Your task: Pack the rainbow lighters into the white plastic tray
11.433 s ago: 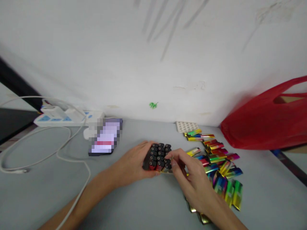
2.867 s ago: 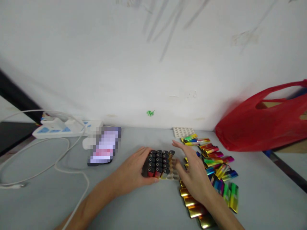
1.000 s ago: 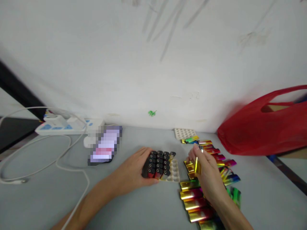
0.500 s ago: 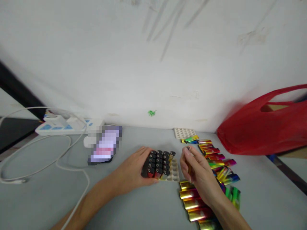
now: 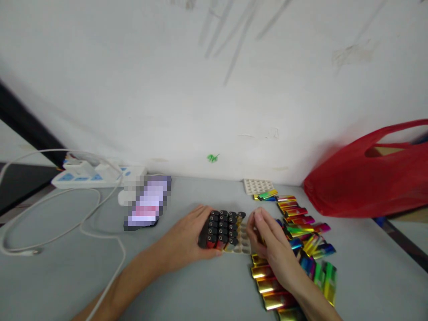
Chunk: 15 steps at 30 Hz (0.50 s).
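A pale tray [image 5: 245, 243] with round pockets stands on the grey table, its left columns filled with upright lighters [image 5: 222, 225] that show black tops. My left hand [image 5: 190, 232] is closed around the left side of this group, thumb at the front and fingers behind. Just right of the tray, my right hand [image 5: 267, 234] has its fingers pinched around a lighter, mostly hidden by the fingers. Under and beside my right forearm lie several loose shiny lighters [image 5: 272, 285] in gold, red, green and blue.
More lighters [image 5: 297, 211] lie in a row at the back right, near a second pocketed tray [image 5: 258, 186] by the wall. A red bag [image 5: 364, 178] stands at the right. On the left are a phone [image 5: 149, 200], a power strip [image 5: 96, 176] and a looped white cable [image 5: 80, 227].
My right hand has moved slightly left, closer to the tray's right edge, with its fingers still pinched. My left hand stays around the lighters.
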Tool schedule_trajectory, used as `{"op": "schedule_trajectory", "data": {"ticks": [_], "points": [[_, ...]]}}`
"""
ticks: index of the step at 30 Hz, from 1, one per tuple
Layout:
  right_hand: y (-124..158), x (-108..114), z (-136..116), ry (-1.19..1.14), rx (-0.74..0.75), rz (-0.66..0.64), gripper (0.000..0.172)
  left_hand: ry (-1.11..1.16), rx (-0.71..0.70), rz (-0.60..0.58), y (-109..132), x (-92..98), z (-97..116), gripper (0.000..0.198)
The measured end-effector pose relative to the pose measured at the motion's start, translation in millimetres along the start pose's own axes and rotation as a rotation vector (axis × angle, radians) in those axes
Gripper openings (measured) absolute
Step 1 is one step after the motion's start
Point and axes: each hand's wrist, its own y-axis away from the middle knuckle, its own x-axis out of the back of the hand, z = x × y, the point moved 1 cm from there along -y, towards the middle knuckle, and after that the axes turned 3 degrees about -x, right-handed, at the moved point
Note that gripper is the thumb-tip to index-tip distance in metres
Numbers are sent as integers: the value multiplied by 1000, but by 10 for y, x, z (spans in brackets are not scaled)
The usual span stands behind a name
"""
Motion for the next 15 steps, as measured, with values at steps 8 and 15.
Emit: {"op": "schedule_trajectory", "data": {"ticks": [8, 15], "points": [[-52, 57, -26, 6, 22, 27, 48, -14, 1, -3, 2, -12, -41, 63], [-78, 64, -12, -331, -178, -109, 63, -11, -1, -3, 2, -12, -40, 63]]}}
